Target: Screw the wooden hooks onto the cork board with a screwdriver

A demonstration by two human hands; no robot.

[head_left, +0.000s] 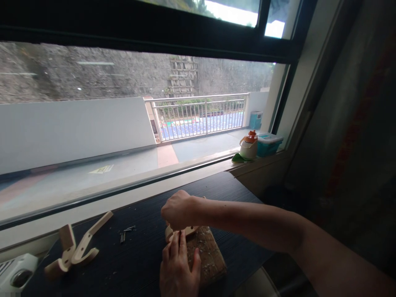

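Wooden piece (191,232) lies on a brown block (213,256), under the right hand (180,210). Far past that hand, to its right, stand a jug (248,147) and a lidded box (267,146); their insides are hidden. That hand is curled tight; I can't tell around what. The left hand (179,266) lies open, fingertips (182,239) touching the wooden piece.

Daylight from the window (136,119) leaves the tabletop (133,264) dim.

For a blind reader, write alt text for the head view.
A person's curled right hand is over a pale wooden piece on a brown block, where the left hand rests. Curved wooden parts and metal bits lie leftward on the dark table.
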